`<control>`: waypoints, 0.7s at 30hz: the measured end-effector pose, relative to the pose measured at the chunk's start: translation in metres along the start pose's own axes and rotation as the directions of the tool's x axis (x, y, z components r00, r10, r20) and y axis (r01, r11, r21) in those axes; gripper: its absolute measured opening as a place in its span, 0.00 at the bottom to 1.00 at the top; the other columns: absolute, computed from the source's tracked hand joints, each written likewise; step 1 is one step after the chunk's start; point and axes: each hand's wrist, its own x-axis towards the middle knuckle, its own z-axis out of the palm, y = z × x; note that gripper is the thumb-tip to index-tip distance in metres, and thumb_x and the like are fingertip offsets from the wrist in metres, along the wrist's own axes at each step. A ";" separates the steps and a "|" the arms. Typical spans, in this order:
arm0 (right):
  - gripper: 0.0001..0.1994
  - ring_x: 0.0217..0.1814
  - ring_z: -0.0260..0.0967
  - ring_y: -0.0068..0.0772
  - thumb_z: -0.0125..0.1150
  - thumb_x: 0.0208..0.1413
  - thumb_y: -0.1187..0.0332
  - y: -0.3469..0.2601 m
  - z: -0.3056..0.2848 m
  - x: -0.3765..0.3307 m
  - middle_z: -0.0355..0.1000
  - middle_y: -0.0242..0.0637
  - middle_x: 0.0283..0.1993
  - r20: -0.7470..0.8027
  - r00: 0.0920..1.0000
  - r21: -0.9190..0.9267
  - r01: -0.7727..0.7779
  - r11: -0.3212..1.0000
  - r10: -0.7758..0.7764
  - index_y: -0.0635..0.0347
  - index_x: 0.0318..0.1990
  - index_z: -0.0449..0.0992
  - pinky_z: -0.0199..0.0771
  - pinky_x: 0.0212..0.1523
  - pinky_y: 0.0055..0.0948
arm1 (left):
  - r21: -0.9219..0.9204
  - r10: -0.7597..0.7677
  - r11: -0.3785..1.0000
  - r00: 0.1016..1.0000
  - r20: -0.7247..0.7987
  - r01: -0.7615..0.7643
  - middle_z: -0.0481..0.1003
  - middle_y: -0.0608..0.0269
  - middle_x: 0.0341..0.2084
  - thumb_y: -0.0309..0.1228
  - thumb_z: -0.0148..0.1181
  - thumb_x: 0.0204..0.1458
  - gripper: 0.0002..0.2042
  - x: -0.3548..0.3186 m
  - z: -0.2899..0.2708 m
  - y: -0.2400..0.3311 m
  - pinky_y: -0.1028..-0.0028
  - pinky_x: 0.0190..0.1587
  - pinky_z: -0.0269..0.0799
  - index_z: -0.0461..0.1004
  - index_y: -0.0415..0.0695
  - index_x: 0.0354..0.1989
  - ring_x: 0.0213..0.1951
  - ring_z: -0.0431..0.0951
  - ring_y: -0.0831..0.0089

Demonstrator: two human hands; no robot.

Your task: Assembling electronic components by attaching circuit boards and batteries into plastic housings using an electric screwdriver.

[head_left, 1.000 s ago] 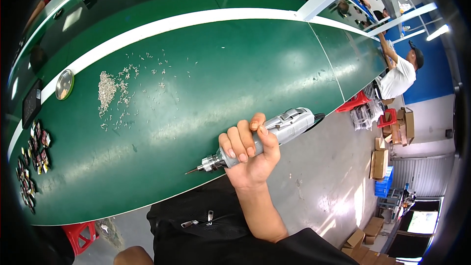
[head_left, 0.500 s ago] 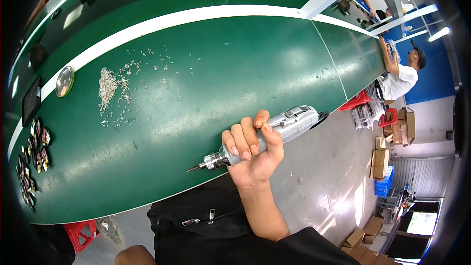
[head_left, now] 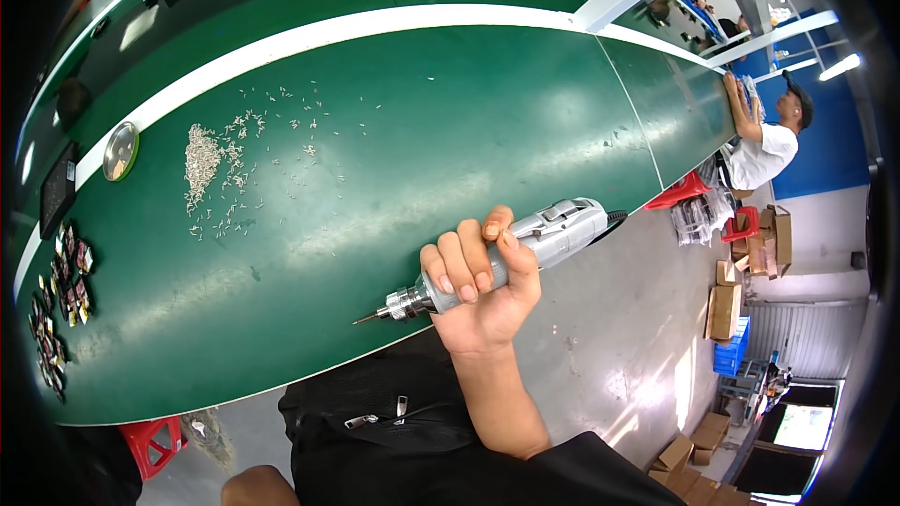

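My right hand (head_left: 485, 286) grips a grey electric screwdriver (head_left: 553, 230) around its middle, above the near edge of the green table (head_left: 450, 112). The tool lies almost level, its thin bit (head_left: 367, 318) pointing left over the tabletop. A loose heap of small pale screws (head_left: 201, 161) is spread on the table far to the left of the bit. My left hand is out of view.
A round metal dish (head_left: 120, 151) sits left of the screws. Several small dark parts (head_left: 56, 305) lie in rows at the table's left end. A person in a white shirt (head_left: 764, 145) works at the far right. Cardboard boxes (head_left: 727, 305) and red stools (head_left: 150, 440) stand on the floor.
My right hand and the screwdriver have shifted slightly; the grip is unchanged. The person at the right has leaned closer to the table.
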 end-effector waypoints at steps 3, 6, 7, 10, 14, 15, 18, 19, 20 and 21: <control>0.04 0.15 0.51 0.22 0.47 0.58 0.69 0.000 -0.001 -0.001 0.54 0.27 0.15 -0.002 1.000 0.034 0.003 0.999 -0.003 0.57 0.34 0.69 0.59 0.24 0.27 | -0.031 0.002 1.000 1.000 0.004 -0.002 0.78 0.56 0.34 0.32 0.53 0.59 0.09 0.000 0.000 0.000 0.70 0.39 0.78 0.74 0.38 0.38 0.36 0.78 0.68; 0.04 0.15 0.51 0.22 0.47 0.58 0.69 -0.001 -0.002 0.000 0.53 0.27 0.15 0.015 1.000 0.035 0.008 0.999 -0.008 0.57 0.34 0.69 0.58 0.24 0.27 | -0.058 0.004 0.998 1.000 0.004 -0.004 0.78 0.57 0.34 0.32 0.53 0.59 0.09 -0.001 0.000 0.001 0.70 0.39 0.78 0.74 0.38 0.37 0.37 0.78 0.68; 0.04 0.15 0.51 0.22 0.47 0.58 0.69 -0.001 -0.002 0.000 0.53 0.27 0.15 0.015 1.000 0.034 0.008 0.999 -0.008 0.57 0.34 0.69 0.58 0.24 0.27 | -0.067 0.006 0.998 1.000 0.005 -0.006 0.78 0.57 0.34 0.32 0.53 0.59 0.09 -0.001 0.000 0.002 0.70 0.40 0.78 0.74 0.38 0.37 0.37 0.78 0.68; 0.05 0.15 0.53 0.20 0.50 0.59 0.67 -0.001 -0.003 -0.001 0.54 0.25 0.15 0.026 1.000 0.004 -0.001 1.000 0.001 0.56 0.35 0.69 0.59 0.25 0.26 | -0.096 0.010 0.995 1.000 0.003 -0.009 0.78 0.57 0.34 0.31 0.53 0.59 0.09 -0.002 0.000 0.003 0.70 0.40 0.78 0.75 0.38 0.37 0.37 0.78 0.68; 0.05 0.16 0.53 0.20 0.49 0.60 0.67 0.003 -0.004 0.000 0.55 0.25 0.15 0.033 0.999 0.026 -0.007 1.000 0.006 0.57 0.35 0.68 0.59 0.25 0.26 | -0.116 0.015 0.993 1.000 -0.015 -0.017 0.79 0.57 0.33 0.31 0.53 0.58 0.08 -0.006 0.000 0.007 0.70 0.40 0.78 0.75 0.39 0.36 0.37 0.78 0.69; 0.05 0.16 0.53 0.20 0.49 0.60 0.67 0.003 -0.004 0.000 0.55 0.25 0.15 0.038 0.999 0.034 -0.004 0.999 0.002 0.57 0.35 0.68 0.59 0.25 0.26 | -0.122 0.014 0.992 1.000 -0.021 -0.017 0.79 0.57 0.33 0.31 0.53 0.58 0.08 -0.007 0.001 0.008 0.70 0.40 0.78 0.75 0.39 0.36 0.37 0.78 0.69; 0.05 0.16 0.53 0.21 0.49 0.60 0.67 -0.001 -0.003 0.002 0.55 0.26 0.15 0.001 1.000 0.040 0.019 0.999 -0.019 0.57 0.35 0.68 0.59 0.25 0.26 | -0.141 0.010 0.990 0.999 -0.035 -0.015 0.79 0.58 0.33 0.30 0.54 0.58 0.08 -0.010 0.002 0.011 0.70 0.40 0.78 0.75 0.39 0.35 0.37 0.79 0.69; 0.05 0.16 0.53 0.21 0.48 0.59 0.67 -0.002 -0.003 0.002 0.55 0.26 0.15 0.004 1.000 0.041 0.020 0.999 -0.020 0.57 0.35 0.68 0.59 0.25 0.26 | -0.149 0.008 0.989 0.999 -0.034 -0.013 0.79 0.58 0.33 0.30 0.54 0.58 0.08 -0.010 0.002 0.011 0.70 0.40 0.78 0.75 0.39 0.35 0.37 0.79 0.69; 0.05 0.16 0.53 0.21 0.48 0.59 0.67 -0.002 -0.002 0.000 0.55 0.26 0.15 0.002 1.000 0.042 0.024 0.999 -0.024 0.57 0.35 0.68 0.59 0.25 0.26 | -0.160 0.006 0.987 0.999 -0.032 -0.011 0.79 0.58 0.33 0.30 0.54 0.58 0.08 -0.010 0.002 0.012 0.70 0.40 0.78 0.75 0.39 0.35 0.37 0.79 0.69; 0.05 0.16 0.53 0.21 0.48 0.59 0.68 -0.001 -0.002 0.000 0.55 0.26 0.15 0.009 1.000 0.040 0.010 0.999 -0.011 0.57 0.35 0.68 0.59 0.25 0.26 | -0.177 0.007 0.984 1.000 -0.020 -0.011 0.79 0.58 0.33 0.30 0.54 0.58 0.08 -0.007 0.002 0.011 0.70 0.41 0.78 0.75 0.39 0.35 0.37 0.79 0.69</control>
